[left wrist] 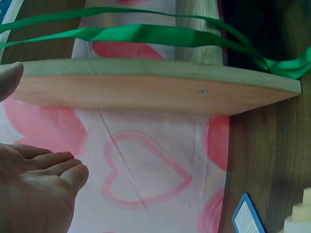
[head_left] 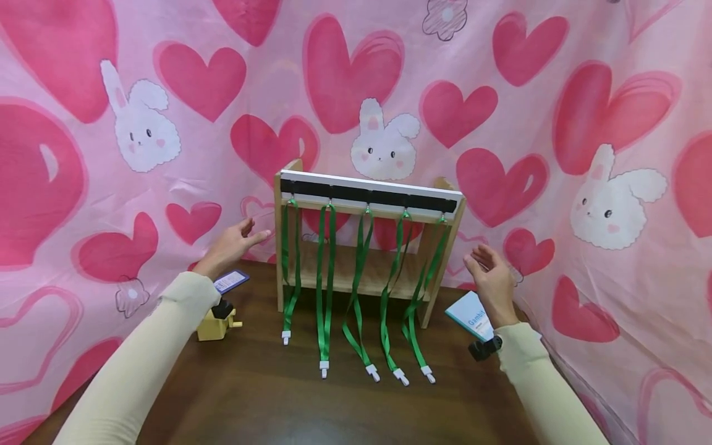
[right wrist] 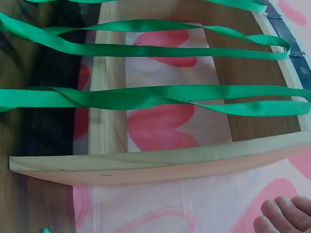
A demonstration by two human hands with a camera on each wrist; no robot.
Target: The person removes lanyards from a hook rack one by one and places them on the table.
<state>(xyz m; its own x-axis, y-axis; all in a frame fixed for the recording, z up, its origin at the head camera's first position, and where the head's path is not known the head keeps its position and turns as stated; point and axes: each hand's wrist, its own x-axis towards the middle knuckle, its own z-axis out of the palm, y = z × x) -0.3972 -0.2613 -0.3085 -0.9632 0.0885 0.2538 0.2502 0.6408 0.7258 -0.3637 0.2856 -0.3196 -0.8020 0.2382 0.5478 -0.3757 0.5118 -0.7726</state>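
Note wooden rack (head_left: pixel 345 266) on counter (head_left: pixel 267 395), between left hand (head_left: pixel 230 246) and right hand (head_left: pixel 493 281), both empty, with relaxed fingers. Find five green lanyards (head_left: pixel 320 278) hung separately along black strip (head_left: pixel 350 192), presumably against tangling (twisted anyway, in places). Spot white clips (head_left: pixel 324 366) from head view only; from left wrist, outer side panel (left wrist: pixel 146 91) with small mark (left wrist: pixel 203 91).

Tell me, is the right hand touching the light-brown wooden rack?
Apart: the head view shows pink heart-printed cloth in a gap between the right hand and the light-brown wooden rack.
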